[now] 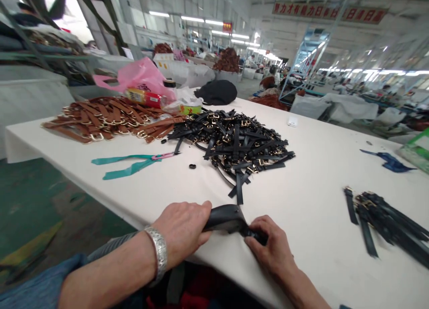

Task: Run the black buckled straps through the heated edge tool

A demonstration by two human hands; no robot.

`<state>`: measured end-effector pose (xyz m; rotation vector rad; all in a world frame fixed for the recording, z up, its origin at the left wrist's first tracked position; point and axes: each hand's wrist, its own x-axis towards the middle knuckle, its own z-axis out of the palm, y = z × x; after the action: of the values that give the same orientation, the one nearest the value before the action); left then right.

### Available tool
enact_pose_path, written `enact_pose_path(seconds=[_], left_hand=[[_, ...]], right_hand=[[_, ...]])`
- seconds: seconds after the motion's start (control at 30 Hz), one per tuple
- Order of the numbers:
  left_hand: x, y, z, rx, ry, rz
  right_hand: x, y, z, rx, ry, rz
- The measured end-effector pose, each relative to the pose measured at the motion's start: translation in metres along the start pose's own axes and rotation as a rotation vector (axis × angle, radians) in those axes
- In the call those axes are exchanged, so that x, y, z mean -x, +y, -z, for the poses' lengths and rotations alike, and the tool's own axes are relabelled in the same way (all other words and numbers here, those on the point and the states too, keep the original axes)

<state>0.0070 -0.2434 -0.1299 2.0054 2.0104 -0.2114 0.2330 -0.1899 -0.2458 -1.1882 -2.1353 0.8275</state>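
Observation:
A black strap (226,217) is bent in a curve over the table's near edge. My left hand (182,228), with a silver bracelet at the wrist, is closed on one end of it. The fingers of my right hand (270,242) pinch its other end, where the small details are hidden. Beyond my hands lies a heap of black straps with gold buckles (234,141). At the right, another bunch of black straps (385,219) lies on the white table (301,184).
Brown buckled straps (103,116) are piled at the left, beside a pink bag (144,78) and a black cap (217,92). Teal-handled tweezers or scissors (134,163) lie nearer. A blue scrap (390,160) and a white object (292,120) are on the right.

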Motion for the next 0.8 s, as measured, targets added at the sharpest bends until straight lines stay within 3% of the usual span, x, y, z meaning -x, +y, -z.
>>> enact_pose_path(seconds=[0.3,0.6,0.8], left_hand=[[0.001,-0.001,-0.011,-0.025,0.024,0.033],[0.013,-0.026,-0.013,-0.069,-0.006,-0.006],[0.007,-0.008,-0.004,-0.016,-0.043,-0.007]], right_hand=[[0.002,0.002,-0.001,-0.046,0.012,0.032],[0.003,-0.002,0.0,-0.068,0.015,0.048],[0.003,-0.001,-0.001,-0.042,0.025,0.038]])
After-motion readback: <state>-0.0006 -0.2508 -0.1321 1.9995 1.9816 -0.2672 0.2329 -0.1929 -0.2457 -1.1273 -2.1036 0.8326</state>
